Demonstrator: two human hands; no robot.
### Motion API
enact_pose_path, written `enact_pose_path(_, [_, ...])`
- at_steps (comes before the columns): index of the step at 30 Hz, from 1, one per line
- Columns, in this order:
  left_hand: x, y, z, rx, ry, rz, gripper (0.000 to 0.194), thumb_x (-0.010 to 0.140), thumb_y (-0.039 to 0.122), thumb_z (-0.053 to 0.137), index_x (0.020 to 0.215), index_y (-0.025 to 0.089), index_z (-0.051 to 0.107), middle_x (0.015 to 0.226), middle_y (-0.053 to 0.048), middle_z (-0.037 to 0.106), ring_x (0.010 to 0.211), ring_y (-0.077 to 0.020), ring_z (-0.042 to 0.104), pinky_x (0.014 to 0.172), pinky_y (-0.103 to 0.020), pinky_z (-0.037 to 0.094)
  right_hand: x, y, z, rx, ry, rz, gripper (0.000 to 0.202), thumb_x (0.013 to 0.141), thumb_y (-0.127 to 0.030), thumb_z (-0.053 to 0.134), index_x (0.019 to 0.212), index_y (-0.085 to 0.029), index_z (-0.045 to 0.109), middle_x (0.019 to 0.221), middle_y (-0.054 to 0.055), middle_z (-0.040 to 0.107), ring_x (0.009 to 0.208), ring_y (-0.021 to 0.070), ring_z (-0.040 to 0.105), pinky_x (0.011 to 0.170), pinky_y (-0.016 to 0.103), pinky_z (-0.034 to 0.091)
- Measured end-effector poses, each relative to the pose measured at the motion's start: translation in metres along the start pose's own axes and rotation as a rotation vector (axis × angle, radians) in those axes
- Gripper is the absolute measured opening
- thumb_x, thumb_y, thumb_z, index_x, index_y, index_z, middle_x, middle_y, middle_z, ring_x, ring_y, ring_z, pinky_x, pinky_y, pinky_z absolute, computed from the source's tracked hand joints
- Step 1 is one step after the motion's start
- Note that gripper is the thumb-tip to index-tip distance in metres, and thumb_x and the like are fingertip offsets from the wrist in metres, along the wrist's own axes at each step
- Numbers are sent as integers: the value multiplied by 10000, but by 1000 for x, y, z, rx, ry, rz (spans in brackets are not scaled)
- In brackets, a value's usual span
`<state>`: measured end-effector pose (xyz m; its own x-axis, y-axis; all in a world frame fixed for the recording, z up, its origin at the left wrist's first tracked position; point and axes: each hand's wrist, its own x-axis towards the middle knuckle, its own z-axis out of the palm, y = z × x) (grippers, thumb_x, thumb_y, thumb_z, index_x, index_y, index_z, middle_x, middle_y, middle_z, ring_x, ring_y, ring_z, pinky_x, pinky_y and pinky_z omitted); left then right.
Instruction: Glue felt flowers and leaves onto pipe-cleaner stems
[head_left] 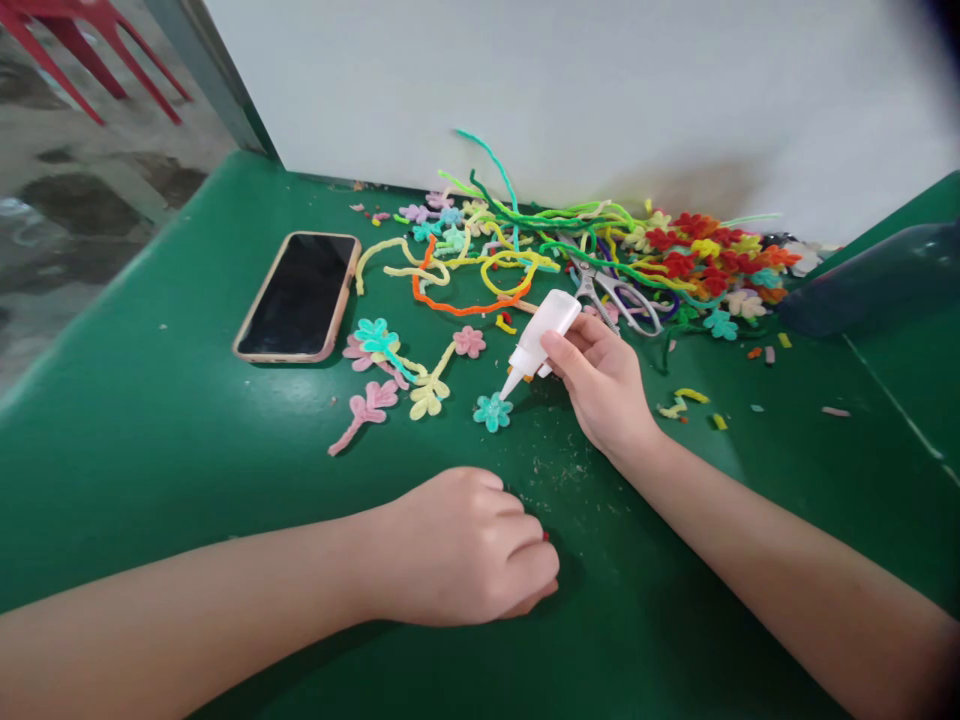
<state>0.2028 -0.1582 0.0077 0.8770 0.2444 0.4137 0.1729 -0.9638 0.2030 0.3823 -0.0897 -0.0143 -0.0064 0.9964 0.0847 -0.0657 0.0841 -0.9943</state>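
Note:
My right hand (611,385) grips a small white glue bottle (546,325), tilted with its nozzle pointing down. The nozzle tip meets a teal pipe-cleaner flower (493,412) lying on the green table. My left hand (480,550) rests closed in a fist on the table, nearer to me. A tiny red bit shows at its fingers; what the fist holds, if anything, is hidden. Left of the flower lie a pale yellow stem with leaves (429,395) and a pink flower head (469,342), a pink leafy stem (367,408) and another teal flower (376,337).
A phone (300,298) lies face up at the left. Scissors (619,298) and loose pipe cleaners (555,218) are heaped against the white wall (555,90). Red and orange flowers (697,255) pile up beside a dark bottle (877,275). Cut scraps (690,397) lie at the right.

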Motion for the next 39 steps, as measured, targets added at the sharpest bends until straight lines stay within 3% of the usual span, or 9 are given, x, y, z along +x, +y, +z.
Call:
enact_pose_path(2, [-1,-8,-7,72,104,-104,337,900,267,512,577,180,478,475,38,479,443,-107,451,463,-288,285,0,0,0,32,-1,-6,278,802,-408,672,997,-221,608,925,21,686,811,151,656,665,277,544])
enact_pose_path(5, [-3,-26,-20,195,167,-338,324,905,328,511,620,173,524,503,31,513,477,-111,486,495,-270,306,-1,-1,-1,36,-10,-2,250,816,-410,652,979,-226,609,922,18,682,784,145,647,645,276,528])
enact_pose_path(9, [-7,-44,-27,299,34,-511,384,833,532,575,796,154,634,680,-26,628,636,-185,594,599,-307,402,-2,-3,-2,10,-8,11,284,812,-431,643,1006,-228,595,944,23,675,807,155,640,660,285,523])
enact_pose_path(12, [-9,-49,-26,338,-41,-542,468,786,578,613,917,132,667,821,-79,649,770,-243,615,681,-360,450,-2,-5,-2,5,-16,14,277,827,-450,608,996,-233,576,933,27,666,809,164,636,667,297,521])
enact_pose_path(16, [-11,-51,-22,288,-23,-566,438,792,537,633,971,138,668,904,-88,651,826,-248,615,728,-381,465,-1,-7,-1,23,-16,35,272,827,-468,582,975,-241,557,926,34,659,839,183,640,676,311,526])
enact_pose_path(26, [-13,-56,-17,175,-1,-578,319,780,437,693,957,172,690,849,-45,644,777,-212,611,694,-333,432,5,-9,-5,147,31,74,273,803,-470,590,930,-230,563,864,48,671,858,211,659,687,335,550])
enact_pose_path(31, [-14,-58,-18,101,-26,-600,305,778,426,703,967,187,698,840,-29,655,769,-195,610,685,-315,399,2,-9,-2,168,5,65,270,766,-429,681,919,-221,604,887,39,676,821,189,659,722,334,562])
enact_pose_path(39, [-15,-62,-16,5,-38,-623,272,780,420,713,942,203,691,823,-7,642,784,-192,600,712,-332,346,-2,-1,0,36,-26,8,341,757,-396,720,1034,-224,620,1001,38,704,925,194,677,843,359,573])
